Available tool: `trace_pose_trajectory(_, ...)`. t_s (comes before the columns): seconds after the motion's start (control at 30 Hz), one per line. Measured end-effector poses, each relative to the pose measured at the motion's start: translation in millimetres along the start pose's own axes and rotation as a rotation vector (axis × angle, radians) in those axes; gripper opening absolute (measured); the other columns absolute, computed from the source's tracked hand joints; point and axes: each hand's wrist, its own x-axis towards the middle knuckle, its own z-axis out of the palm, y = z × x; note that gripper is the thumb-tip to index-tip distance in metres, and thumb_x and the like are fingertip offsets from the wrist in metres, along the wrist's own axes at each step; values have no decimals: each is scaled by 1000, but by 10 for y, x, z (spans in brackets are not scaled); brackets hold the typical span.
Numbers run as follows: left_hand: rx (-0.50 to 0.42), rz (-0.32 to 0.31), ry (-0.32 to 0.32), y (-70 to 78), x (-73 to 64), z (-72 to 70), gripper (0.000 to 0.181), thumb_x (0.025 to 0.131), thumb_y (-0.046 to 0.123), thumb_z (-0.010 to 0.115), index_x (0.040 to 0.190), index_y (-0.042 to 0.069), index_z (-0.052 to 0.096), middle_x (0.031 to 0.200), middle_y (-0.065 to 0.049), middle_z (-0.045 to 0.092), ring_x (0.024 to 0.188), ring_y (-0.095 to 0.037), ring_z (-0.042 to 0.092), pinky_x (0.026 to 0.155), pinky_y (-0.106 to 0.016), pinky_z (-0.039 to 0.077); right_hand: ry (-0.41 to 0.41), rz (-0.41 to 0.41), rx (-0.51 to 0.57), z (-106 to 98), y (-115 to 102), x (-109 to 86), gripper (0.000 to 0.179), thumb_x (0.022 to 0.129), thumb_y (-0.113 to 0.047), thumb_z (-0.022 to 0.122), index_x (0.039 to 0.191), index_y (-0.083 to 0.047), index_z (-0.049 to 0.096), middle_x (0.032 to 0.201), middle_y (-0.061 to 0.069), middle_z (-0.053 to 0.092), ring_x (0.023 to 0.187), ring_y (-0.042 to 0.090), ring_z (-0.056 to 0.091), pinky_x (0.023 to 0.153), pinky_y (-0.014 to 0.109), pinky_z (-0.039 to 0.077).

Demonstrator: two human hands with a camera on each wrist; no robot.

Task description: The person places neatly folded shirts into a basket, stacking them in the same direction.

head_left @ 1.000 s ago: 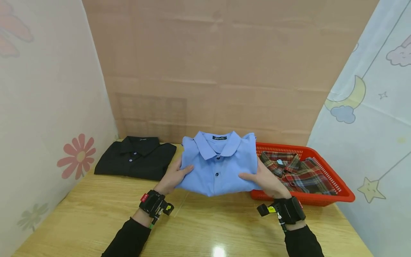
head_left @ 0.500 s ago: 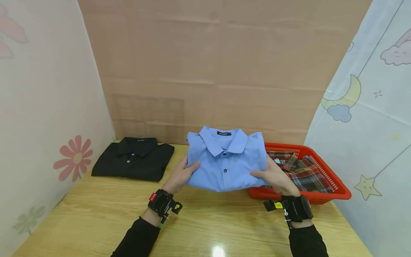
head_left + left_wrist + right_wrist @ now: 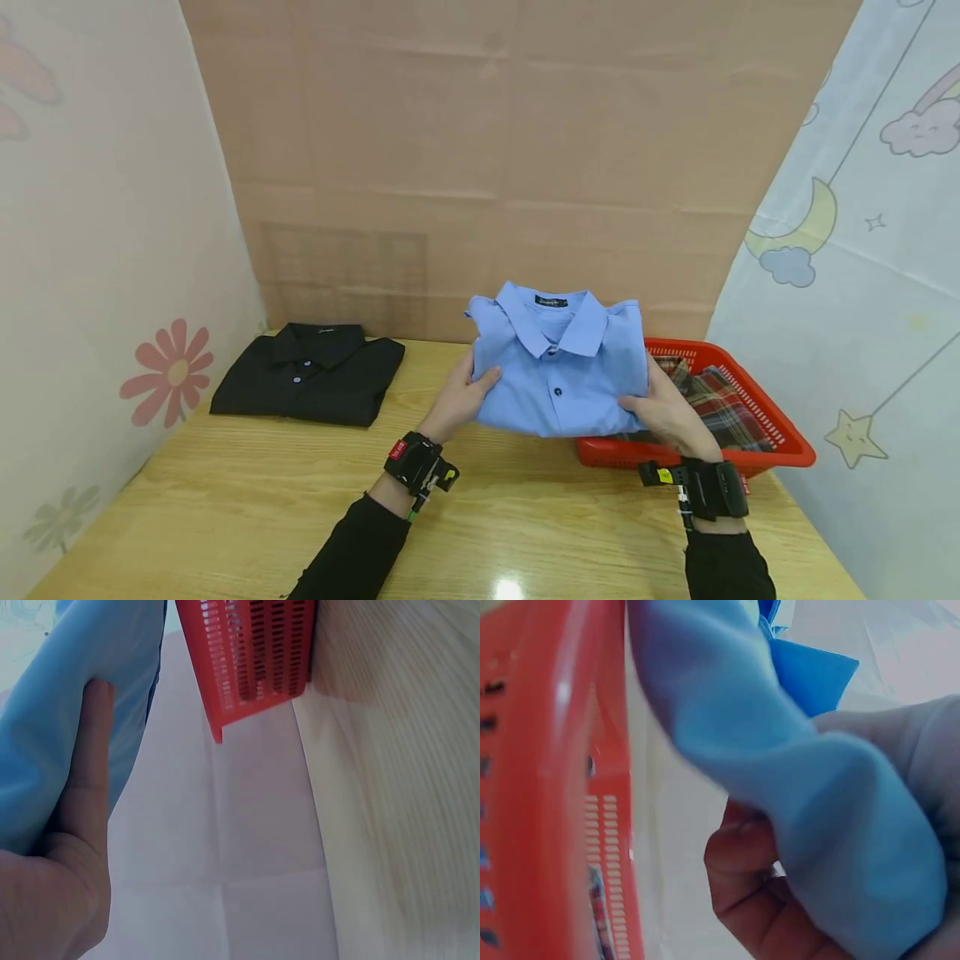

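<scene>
A folded light-blue shirt (image 3: 558, 367) with a collar and dark buttons is held up off the table, its front tilted toward me. My left hand (image 3: 457, 396) grips its left side, thumb on the front and the other fingers behind. The right hand (image 3: 667, 412) grips the opposite side the same way; in the right wrist view its curled fingers (image 3: 742, 859) show beneath the blue cloth. Behind the shirt's right part stands a red plastic basket (image 3: 795, 454). Inside it lies a folded plaid shirt (image 3: 723, 408), partly hidden by the blue shirt and my right hand.
A folded black shirt (image 3: 311, 375) lies at the back left of the wooden table (image 3: 247, 500). Brown paper (image 3: 480, 167) covers the wall behind. Patterned sheets hang on both sides, and the red basket's rim rises near my right hand.
Both hands have carried the blue shirt to the right and slightly upward, so it now covers more of the basket and plaid shirt. The black shirt stays where it was.
</scene>
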Motion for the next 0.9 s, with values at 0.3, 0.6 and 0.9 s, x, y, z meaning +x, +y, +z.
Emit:
trace_pose_trajectory(0.3, 57, 21, -95, 125, 114, 203, 62, 104, 25, 48, 158, 29, 18, 154, -10, 38, 137, -30, 42, 113, -53, 34, 57, -23, -59, -203, 58, -96, 92, 88, 8, 48, 158, -15, -7, 153, 35, 17, 127, 54, 34, 99, 69, 36)
trace_pose_trajectory(0.6, 174, 64, -202, 121, 146, 343, 63, 106, 27, 43, 159, 28, 9, 160, -8, 29, 141, -28, 37, 115, -50, 31, 102, -1, -125, -286, 154, -182, 96, 86, 11, 47, 158, -15, -10, 152, 36, 18, 128, 58, 31, 99, 76, 31)
trace_pose_trajectory(0.9, 62, 52, -273, 110, 246, 475, 78, 99, 22, 59, 158, 33, 10, 155, -5, 36, 137, -26, 42, 112, -50, 35, 148, 36, -186, -377, 193, -237, 93, 86, 7, 47, 158, -12, -8, 148, 39, 23, 124, 59, 33, 97, 77, 30)
